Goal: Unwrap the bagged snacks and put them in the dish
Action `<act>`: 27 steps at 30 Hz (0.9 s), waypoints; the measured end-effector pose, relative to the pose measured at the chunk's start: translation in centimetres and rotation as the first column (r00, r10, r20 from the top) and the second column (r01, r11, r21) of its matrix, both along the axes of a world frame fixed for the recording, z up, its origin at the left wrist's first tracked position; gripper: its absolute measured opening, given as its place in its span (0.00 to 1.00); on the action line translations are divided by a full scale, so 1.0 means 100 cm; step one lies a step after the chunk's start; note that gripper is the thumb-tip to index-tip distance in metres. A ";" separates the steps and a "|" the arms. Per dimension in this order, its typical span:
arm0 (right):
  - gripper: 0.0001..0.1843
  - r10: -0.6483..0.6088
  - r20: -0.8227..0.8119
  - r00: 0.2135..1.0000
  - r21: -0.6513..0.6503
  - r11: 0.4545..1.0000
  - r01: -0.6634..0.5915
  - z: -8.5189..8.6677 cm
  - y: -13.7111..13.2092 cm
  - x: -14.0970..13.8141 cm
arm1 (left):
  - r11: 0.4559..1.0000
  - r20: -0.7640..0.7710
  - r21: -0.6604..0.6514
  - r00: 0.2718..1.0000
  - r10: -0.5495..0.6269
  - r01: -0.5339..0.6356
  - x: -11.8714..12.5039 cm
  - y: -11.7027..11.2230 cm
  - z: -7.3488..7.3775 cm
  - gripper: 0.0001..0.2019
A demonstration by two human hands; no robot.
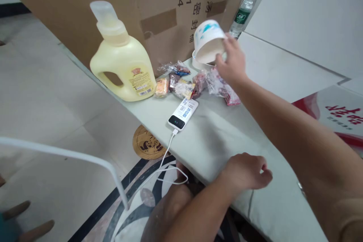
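My right hand [233,60] grips the rim of a white paper bowl [208,32] with blue print, its mouth tipped down toward me. Just under it, a second white round paper container [196,60] is partly hidden by the bowl. Wrapped snacks [184,89] lie in a loose row beside these, with a pink and clear wrapper [222,85] below my right wrist. My left hand [249,170] rests low over the near part of the grey-white surface [210,147], fingers curled in, and I see nothing in it.
A large cardboard box [159,0] stands at the back. Left of the snacks is a yellow detergent jug [124,60]. A white power bank [183,114] trails a cable [167,153] over the edge. A water bottle [246,7] stands behind; a printed white-and-red box [340,109] is at right.
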State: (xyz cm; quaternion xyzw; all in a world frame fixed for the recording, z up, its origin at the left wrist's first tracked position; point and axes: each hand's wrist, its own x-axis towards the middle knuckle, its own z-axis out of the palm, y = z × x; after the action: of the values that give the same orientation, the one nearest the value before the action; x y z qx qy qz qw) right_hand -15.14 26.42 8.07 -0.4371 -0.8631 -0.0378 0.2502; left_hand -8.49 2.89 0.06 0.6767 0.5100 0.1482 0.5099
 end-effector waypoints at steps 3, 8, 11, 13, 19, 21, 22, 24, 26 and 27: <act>0.29 -0.078 -0.272 0.959 0.015 0.996 0.086 0.006 -0.021 0.062 | 1.000 0.032 0.010 0.999 0.008 -0.008 0.002 -0.004 0.004 0.19; 0.21 -0.439 -0.263 0.859 -0.337 0.876 0.345 -0.005 -0.083 0.185 | 0.999 -0.004 0.024 1.000 -0.031 0.031 0.012 -0.013 0.012 0.19; 0.16 -0.504 -0.105 0.857 -0.485 0.779 0.398 -0.016 -0.117 0.248 | 0.997 -0.021 0.042 0.997 -0.069 0.070 0.022 -0.018 0.011 0.17; 0.19 -0.489 0.029 0.872 -0.609 0.682 0.403 -0.020 -0.128 0.279 | 0.994 -0.040 0.053 0.995 -0.089 0.092 0.030 -0.020 0.009 0.16; 0.24 -0.331 0.356 0.874 -0.362 0.813 0.455 -0.005 -0.116 0.294 | 0.988 0.017 0.053 0.989 -0.145 0.144 0.050 -0.018 0.008 0.16; 0.21 -0.229 0.322 0.919 -0.242 0.918 0.313 0.002 -0.103 0.260 | 0.990 0.056 0.037 0.989 -0.140 0.138 0.049 -0.015 0.009 0.17; 0.20 -0.156 0.286 0.946 -0.212 0.952 0.221 0.004 -0.095 0.236 | 0.992 0.067 0.026 0.990 -0.124 0.123 0.047 -0.014 0.009 0.18; 0.20 0.005 0.214 0.977 -0.178 0.983 0.034 0.004 -0.077 0.173 | 0.996 0.084 0.004 0.992 -0.094 0.094 0.039 -0.011 0.010 0.18; 0.20 0.134 0.183 0.974 -0.148 0.983 -0.107 0.000 -0.056 0.099 | 0.997 0.090 -0.017 0.993 -0.077 0.079 0.029 -0.008 0.008 0.19; 0.20 0.172 0.183 0.968 -0.142 0.979 -0.147 -0.003 -0.044 0.062 | 0.997 0.088 -0.031 0.993 -0.074 0.077 0.024 -0.007 0.007 0.19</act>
State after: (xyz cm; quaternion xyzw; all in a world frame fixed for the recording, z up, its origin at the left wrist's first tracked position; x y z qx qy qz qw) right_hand -8.95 22.00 7.79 -0.3753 -0.9165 -0.0047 0.1387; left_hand -6.08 2.21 0.76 0.6797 0.4639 0.1495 0.5482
